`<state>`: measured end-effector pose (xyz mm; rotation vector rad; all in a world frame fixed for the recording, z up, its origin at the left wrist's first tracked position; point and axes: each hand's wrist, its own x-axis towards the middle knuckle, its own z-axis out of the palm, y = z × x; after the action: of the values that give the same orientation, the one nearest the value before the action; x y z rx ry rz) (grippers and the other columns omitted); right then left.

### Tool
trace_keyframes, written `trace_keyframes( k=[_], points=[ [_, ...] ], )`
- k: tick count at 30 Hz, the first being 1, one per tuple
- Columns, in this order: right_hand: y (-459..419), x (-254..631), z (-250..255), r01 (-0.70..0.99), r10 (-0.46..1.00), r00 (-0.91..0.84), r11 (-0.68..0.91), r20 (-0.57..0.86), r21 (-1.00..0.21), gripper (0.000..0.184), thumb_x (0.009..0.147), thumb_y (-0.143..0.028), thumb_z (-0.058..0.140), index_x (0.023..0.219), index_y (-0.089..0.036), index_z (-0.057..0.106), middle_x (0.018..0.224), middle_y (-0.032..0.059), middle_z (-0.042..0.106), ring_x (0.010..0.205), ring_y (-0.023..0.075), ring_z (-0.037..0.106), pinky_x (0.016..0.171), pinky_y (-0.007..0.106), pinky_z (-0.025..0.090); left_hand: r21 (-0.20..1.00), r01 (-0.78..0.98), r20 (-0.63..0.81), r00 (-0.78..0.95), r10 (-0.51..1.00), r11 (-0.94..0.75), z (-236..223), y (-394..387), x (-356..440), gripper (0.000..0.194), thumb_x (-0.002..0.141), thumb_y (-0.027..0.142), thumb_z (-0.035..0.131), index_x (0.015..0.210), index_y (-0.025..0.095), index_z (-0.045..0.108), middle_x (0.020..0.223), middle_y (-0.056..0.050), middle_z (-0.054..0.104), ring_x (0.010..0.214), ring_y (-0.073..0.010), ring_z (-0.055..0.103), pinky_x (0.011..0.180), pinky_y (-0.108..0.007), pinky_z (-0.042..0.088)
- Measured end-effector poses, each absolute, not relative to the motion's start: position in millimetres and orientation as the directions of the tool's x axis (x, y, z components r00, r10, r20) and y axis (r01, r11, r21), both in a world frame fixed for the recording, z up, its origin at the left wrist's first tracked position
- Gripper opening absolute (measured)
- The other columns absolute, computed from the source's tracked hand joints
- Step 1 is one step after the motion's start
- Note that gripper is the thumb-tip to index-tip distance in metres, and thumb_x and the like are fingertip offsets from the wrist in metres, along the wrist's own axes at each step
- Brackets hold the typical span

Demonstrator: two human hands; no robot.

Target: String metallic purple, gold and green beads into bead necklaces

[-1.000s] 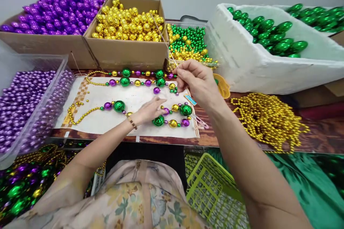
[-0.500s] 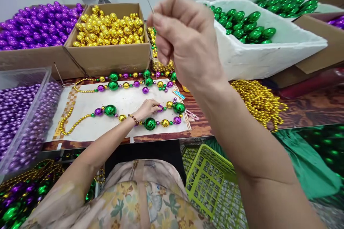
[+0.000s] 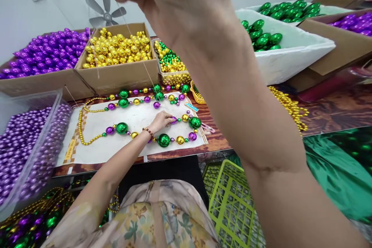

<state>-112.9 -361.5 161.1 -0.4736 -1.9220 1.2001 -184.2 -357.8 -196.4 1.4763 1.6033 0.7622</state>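
Note:
My left hand [image 3: 161,121], with a brown bead bracelet at its wrist, rests on the white cloth [image 3: 99,122], its fingers closed on a purple bead [image 3: 173,120] in a bead necklace. Big green balls such as this green bead [image 3: 164,140] sit along that strand among gold and purple ones. Raised high and close to the camera is my right hand [image 3: 180,4], its fingers curled and partly cut off by the top edge. A thin thread [image 3: 149,75] slants from near its fingers down to the beads. Behind lies a second strand with a loose-looking purple bead [image 3: 157,105].
Boxes of purple beads [image 3: 55,48] and gold beads [image 3: 119,48] stand at the back. A clear bin [image 3: 56,100] of small purple beads is at left. At right are a white foam box [image 3: 293,56] and gold bead strings [image 3: 287,104]. A green crate [image 3: 229,197] sits below the table.
My right hand has risen and come closer to the camera, partly leaving the top of the picture. My left hand stays on the purple bead. The view has shifted slightly.

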Motion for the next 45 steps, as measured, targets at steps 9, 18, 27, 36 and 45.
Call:
trace_keyframes(
  k=[9, 18, 27, 36, 45],
  points=[
    [-330, -63, 101, -0.373, 0.66, -0.591, 0.287, 0.465, -0.882, 0.026, 0.103, -0.009, 0.05, 0.08, -0.019, 0.057, 0.053, -0.0083, 0.045, 0.042, 0.0041, 0.044, 0.042, 0.016, 0.039, 0.811, 0.582, 0.085, -0.222, 0.971, 0.062, -154, -393, -216, 0.025, 0.086, 0.021, 0.068, 0.11, 0.018, 0.074, 0.118, -0.012, 0.071, 0.112, -0.0273, 0.066, 0.104, -0.044, 0.05],
    [-321, -66, 58, -0.31, 0.688, -0.625, 0.214, 0.368, -0.926, 0.022, 0.094, -0.032, 0.072, 0.084, -0.02, 0.058, 0.056, -0.0083, 0.048, 0.045, 0.0053, 0.047, 0.044, 0.018, 0.04, 0.716, 0.522, 0.674, -0.345, 0.653, -0.463, -30, -417, -208, 0.03, 0.105, 0.04, 0.048, 0.121, 0.025, 0.068, 0.113, -0.007, 0.074, 0.109, -0.0175, 0.066, 0.096, -0.036, 0.051],
    [-321, -65, 46, -0.262, 0.707, -0.626, 0.207, 0.329, -0.943, 0.022, 0.095, -0.033, 0.072, 0.085, -0.019, 0.058, 0.061, -0.0061, 0.058, 0.046, 0.0051, 0.052, 0.042, 0.017, 0.041, 0.502, 0.753, 0.754, -0.14, 0.642, -0.425, -32, -409, -205, 0.017, 0.099, 0.028, 0.061, 0.087, 0.023, 0.072, 0.073, 0.002, 0.071, 0.072, -0.0139, 0.062, 0.088, -0.036, 0.046],
    [-325, -46, 31, -0.223, 0.719, -0.595, 0.282, 0.359, -0.933, 0.018, 0.09, -0.029, 0.076, 0.084, -0.018, 0.064, 0.07, -0.0017, 0.066, 0.053, 0.0053, 0.059, 0.044, 0.014, 0.044, 0.724, 0.635, 0.441, -0.123, 0.889, -0.271, -114, -418, -223, 0.022, 0.096, 0.028, 0.06, 0.08, 0.02, 0.073, 0.069, -0.001, 0.07, 0.067, -0.0159, 0.064, 0.075, -0.032, 0.049],
    [-312, -14, 6, -0.225, 0.778, -0.531, 0.254, 0.337, -0.941, 0.012, 0.085, -0.024, 0.076, 0.093, -0.018, 0.071, 0.075, 0.001, 0.073, 0.065, 0.0108, 0.068, 0.05, 0.018, 0.05, 0.662, 0.75, -0.015, -0.008, 1.0, 0.016, -170, -400, -217, 0.018, 0.09, 0.024, 0.061, 0.101, 0.021, 0.075, 0.107, -0.009, 0.076, 0.099, -0.0247, 0.071, 0.093, -0.038, 0.054]
  ],
)
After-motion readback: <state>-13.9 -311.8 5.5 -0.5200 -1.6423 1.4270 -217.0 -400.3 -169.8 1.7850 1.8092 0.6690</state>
